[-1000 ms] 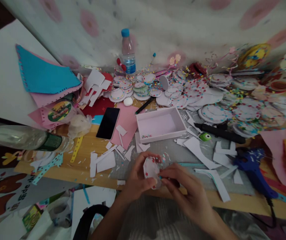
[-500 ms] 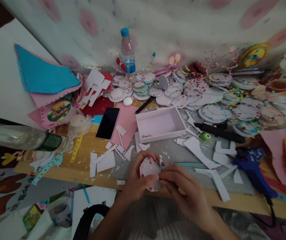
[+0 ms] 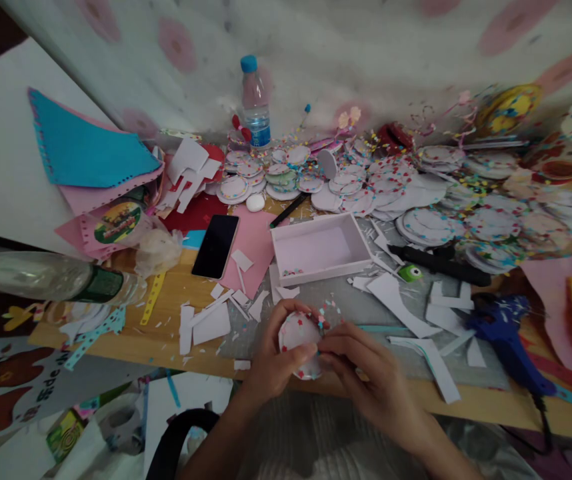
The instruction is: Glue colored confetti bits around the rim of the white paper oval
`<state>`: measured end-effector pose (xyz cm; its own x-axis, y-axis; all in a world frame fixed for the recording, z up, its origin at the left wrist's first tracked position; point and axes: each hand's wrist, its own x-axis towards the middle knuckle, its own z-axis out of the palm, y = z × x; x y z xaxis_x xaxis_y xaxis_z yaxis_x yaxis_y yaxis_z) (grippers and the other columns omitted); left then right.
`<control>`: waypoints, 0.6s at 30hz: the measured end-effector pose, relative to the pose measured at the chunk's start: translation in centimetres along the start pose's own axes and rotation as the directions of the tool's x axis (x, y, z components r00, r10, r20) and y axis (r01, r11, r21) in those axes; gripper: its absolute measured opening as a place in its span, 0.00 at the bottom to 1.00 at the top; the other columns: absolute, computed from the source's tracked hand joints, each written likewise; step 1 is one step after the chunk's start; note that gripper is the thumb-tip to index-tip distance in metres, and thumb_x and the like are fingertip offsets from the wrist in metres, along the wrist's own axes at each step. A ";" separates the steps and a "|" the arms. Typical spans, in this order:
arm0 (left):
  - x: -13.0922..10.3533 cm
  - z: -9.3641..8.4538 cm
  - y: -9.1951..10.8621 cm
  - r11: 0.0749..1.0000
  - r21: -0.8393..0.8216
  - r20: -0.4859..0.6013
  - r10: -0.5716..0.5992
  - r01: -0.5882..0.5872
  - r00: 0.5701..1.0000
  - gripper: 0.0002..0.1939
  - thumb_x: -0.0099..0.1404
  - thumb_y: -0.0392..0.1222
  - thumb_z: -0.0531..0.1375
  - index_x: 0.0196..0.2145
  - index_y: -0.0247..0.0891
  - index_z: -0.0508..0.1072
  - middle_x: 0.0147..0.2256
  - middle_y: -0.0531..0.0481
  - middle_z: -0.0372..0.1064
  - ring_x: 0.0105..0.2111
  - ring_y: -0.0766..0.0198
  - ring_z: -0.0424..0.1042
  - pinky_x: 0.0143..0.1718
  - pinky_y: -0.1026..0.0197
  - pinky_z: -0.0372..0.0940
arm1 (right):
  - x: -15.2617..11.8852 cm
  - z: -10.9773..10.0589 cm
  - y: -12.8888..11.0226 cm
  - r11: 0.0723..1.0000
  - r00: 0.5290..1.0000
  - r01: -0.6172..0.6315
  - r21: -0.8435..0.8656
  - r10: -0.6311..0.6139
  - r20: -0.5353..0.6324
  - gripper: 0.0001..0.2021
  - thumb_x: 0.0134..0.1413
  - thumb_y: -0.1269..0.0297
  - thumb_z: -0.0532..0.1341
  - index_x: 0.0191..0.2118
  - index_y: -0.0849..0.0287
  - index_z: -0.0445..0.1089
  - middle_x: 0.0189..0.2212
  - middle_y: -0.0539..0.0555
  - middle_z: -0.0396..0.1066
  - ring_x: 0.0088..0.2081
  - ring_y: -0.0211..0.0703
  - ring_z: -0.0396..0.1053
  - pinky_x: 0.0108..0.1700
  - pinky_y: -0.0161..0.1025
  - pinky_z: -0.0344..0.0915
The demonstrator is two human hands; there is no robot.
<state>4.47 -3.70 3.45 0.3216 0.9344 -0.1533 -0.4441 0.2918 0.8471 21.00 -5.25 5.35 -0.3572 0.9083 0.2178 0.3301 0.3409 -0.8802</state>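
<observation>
A small round white disc [image 3: 296,331] dotted with red and pale spots along its rim is gripped in my left hand [image 3: 276,353], thumb across its face and fingers behind. My right hand [image 3: 361,363] is closed in a pinch at the disc's right edge, on a thin strand of small coloured pieces [image 3: 330,309]. Part of that strand loops up above the right fingers; the rest is hidden by them. Both hands are over the table's front edge, in front of an open white box [image 3: 319,250] with a few tiny coloured bits in one corner.
White paper scraps [image 3: 401,303] lie around the grey mat. At the right is a blue glue gun [image 3: 509,340]. Many decorated discs [image 3: 391,177] are piled along the back, beside an upright water bottle [image 3: 256,107]. A phone [image 3: 215,247] lies left of the box.
The disc has tilted slightly in my left hand, and my right fingers have shifted a little upward at its edge. The things on the table stay put.
</observation>
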 end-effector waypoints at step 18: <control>0.6 0.3 0.0 0.992 -0.083 -0.022 -0.095 0.093 0.995 0.19 0.64 0.56 0.58 0.45 0.39 0.70 0.38 0.47 0.70 0.36 0.61 0.69 0.36 0.63 0.62 | 0.1 -0.2 0.6 0.998 0.998 0.057 0.015 -0.058 0.032 0.16 0.58 0.80 0.53 0.45 0.52 0.68 0.38 0.53 0.68 0.39 0.39 0.69 0.40 0.34 0.66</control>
<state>4.91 -3.18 3.45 0.3443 0.9066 -0.2441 -0.4798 0.3933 0.7843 21.35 -4.89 4.98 -0.4032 0.8790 0.2547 0.2958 0.3885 -0.8727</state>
